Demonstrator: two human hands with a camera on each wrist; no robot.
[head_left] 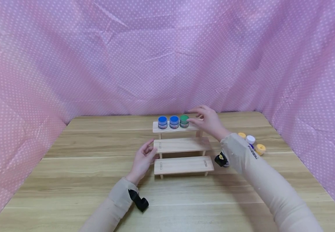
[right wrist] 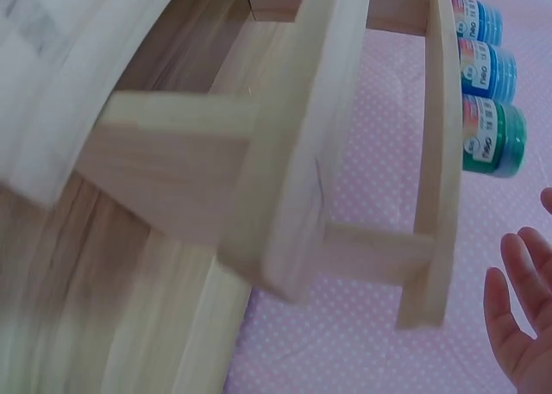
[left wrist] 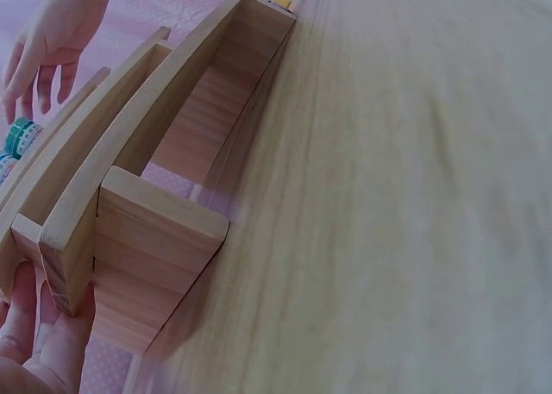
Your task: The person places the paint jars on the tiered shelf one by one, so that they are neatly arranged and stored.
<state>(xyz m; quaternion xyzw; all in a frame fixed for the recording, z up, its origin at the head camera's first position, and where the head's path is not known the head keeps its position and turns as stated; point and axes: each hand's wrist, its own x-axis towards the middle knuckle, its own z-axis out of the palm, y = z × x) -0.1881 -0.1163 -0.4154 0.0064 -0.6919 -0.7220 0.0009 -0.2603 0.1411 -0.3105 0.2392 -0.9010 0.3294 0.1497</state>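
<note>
A three-tier wooden display stand (head_left: 182, 145) stands on the table. On its top tier are two blue-lidded paint jars, the left one (head_left: 162, 122) and the middle one (head_left: 174, 122), with a green-lidded paint jar (head_left: 184, 121) to their right. My left hand (head_left: 143, 160) grips the stand's left end, its fingers (left wrist: 21, 316) at the board's corner in the left wrist view. Close to the green jar's right side is my right hand (head_left: 208, 120), thumb and fingers spread. In the right wrist view a gap separates that hand (right wrist: 530, 316) from the green jar (right wrist: 493, 137).
Right of the stand, partly behind the right sleeve, several more jars sit on the table: a yellow-lidded one (head_left: 260, 149), a white-lidded one (head_left: 250, 139) and another yellow one (head_left: 241, 135). A pink dotted curtain (head_left: 167, 64) hangs behind the wooden table (head_left: 98, 161).
</note>
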